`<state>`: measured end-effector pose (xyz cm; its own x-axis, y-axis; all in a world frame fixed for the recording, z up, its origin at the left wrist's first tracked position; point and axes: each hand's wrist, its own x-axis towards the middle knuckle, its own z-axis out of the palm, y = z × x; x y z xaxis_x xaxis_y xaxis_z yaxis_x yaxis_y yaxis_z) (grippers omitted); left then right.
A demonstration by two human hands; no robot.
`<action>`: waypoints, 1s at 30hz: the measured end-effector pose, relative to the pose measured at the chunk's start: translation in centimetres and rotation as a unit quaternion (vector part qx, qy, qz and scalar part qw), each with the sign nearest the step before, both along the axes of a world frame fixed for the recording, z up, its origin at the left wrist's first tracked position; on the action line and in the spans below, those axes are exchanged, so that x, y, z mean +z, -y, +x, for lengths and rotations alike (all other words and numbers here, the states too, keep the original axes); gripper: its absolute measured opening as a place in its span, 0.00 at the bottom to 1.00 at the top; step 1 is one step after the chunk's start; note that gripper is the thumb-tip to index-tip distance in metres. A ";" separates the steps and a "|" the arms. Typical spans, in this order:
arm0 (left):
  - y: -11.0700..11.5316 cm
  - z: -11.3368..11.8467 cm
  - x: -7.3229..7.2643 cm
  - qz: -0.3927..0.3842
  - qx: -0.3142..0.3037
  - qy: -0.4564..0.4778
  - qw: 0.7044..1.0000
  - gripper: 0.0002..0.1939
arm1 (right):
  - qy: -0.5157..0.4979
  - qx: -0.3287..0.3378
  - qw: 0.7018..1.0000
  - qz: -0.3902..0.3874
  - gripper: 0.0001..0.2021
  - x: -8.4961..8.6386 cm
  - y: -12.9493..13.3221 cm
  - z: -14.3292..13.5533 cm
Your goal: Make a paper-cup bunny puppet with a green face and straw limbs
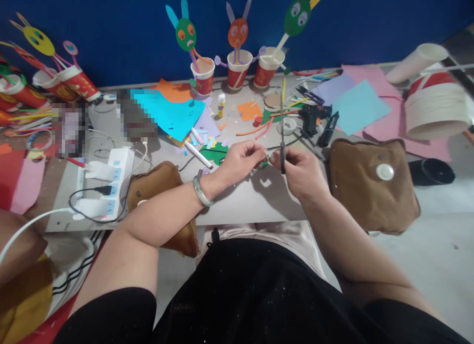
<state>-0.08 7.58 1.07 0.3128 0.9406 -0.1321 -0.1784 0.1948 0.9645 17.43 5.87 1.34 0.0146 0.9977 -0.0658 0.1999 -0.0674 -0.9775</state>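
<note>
Head view; scissors (283, 156) inside table edge (259, 218)

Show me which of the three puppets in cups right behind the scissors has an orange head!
It's the middle puppet. The puppet on its left and the puppet on its right both have green heads.

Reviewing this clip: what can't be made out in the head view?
- Piece between the left hand and right hand: too small and blurred to identify.
- Scissors' handles: partly covered by the right hand's fingers.
- Two items at left, one beside the blue sheet: pixelated.
- Neighbouring person's arm: cut off by the left edge.
- Brown bag at left: partly hidden under the left forearm.
</note>
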 end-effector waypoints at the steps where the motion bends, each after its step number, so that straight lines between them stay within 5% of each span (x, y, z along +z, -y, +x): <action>1: 0.1 0.0 0.0 -0.007 0.000 0.002 1.000 0.12 | -0.006 -0.005 1.000 0.000 0.21 0.0 0.1 0.0; 23: 0.7 0.0 0.4 -0.018 -0.016 0.005 1.000 0.11 | 0.010 -0.023 1.000 0.009 0.26 -0.2 1.3 -0.1; 30: 1.1 0.1 0.9 -0.046 -0.024 0.025 0.998 0.15 | 0.027 0.077 0.997 0.014 0.25 0.0 2.7 1.7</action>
